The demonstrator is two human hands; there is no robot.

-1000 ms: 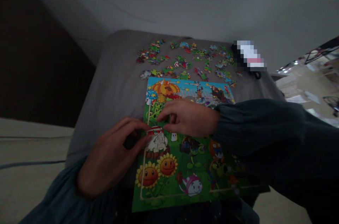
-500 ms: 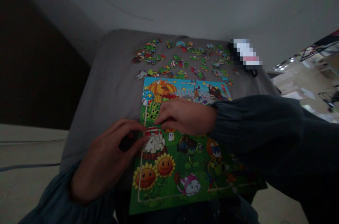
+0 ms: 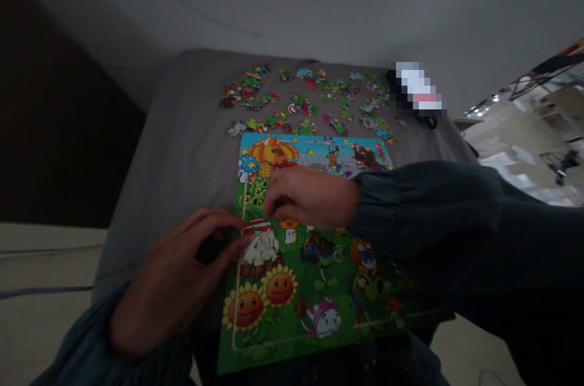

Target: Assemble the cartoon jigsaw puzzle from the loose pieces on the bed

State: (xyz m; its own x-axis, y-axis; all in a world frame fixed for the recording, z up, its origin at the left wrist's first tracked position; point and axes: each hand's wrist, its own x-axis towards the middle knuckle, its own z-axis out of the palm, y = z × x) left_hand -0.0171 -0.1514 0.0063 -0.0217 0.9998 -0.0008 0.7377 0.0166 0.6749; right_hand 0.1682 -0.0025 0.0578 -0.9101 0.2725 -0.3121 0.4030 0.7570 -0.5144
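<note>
A green and blue puzzle board (image 3: 255, 358) printed with cartoon plants lies in front of me, its near edge over my lap. At its left side is my left hand (image 3: 182, 270), thumb and forefinger apart, their tips touching the white cartoon figure with the red band (image 3: 261, 243). Over the upper middle of the board, my right hand (image 3: 310, 196) reaches in from the right, fingers curled down near the green peashooter picture (image 3: 258, 191). Its fingertips are mostly hidden, so anything between them cannot be made out. Sunflowers (image 3: 245, 307) show at the lower left.
Several loose puzzle pieces (image 3: 298, 105) are scattered on the grey cloth-covered surface (image 3: 182, 137) beyond the board. A phone with a blurred screen (image 3: 416, 91) lies at the back right. A pale wall (image 3: 319, 3) rises behind. Cables (image 3: 50, 293) run across the floor at left.
My right hand has lifted slightly and its fingers have curled in from the board. My left hand stays at the board's left edge. The whole view has shifted a little.
</note>
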